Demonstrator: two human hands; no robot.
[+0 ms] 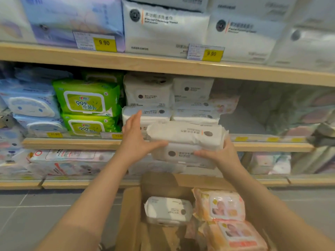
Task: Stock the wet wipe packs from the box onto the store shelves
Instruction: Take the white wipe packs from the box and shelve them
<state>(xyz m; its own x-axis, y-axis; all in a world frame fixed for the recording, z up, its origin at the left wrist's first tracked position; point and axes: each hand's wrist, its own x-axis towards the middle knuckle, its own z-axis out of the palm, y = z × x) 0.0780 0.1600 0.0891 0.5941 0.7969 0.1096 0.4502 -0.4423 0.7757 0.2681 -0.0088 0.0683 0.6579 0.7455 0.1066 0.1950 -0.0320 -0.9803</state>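
Two stacked white wipe packs (pixel 184 140) sit between your hands, level with the front edge of the middle shelf (pixel 72 143). Your right hand (pixel 220 153) grips their right end from below, fingers curled under the lower pack. Your left hand (pixel 137 136) is spread flat, thumb against the left end. Below, the cardboard box (pixel 130 214) holds one white pack (pixel 168 210) and two orange packs (pixel 228 221).
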